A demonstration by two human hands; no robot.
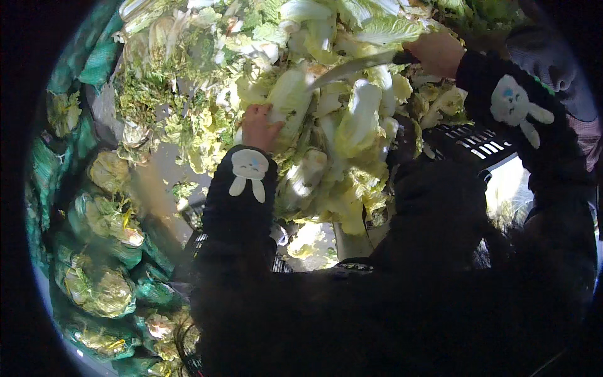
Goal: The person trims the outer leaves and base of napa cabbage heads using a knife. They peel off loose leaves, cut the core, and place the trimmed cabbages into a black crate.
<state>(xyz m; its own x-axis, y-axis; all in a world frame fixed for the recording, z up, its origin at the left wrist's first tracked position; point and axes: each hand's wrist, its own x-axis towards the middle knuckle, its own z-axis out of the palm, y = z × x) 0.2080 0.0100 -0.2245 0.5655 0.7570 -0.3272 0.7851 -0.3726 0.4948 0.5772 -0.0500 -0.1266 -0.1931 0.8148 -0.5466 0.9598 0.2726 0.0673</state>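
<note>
My right hand (438, 53) is closed round the dark handle of a curved knife (357, 65). The blade points left, its tip close to the upper part of a pale napa cabbage (290, 97). On the left side of that cabbage my left hand (260, 127) grips with bent fingers; part of its hold is hidden. Just right of the cabbage, another white-stemmed napa cabbage (362, 116) lies on the pile. Both my sleeves are black with a white rabbit patch.
Loose cabbage leaves (207, 141) spread over the heap. Green mesh bags (94, 289) full of cabbages line the left side. A black slatted crate (468, 143) stands at the right, near a person's grey clothing (541, 60).
</note>
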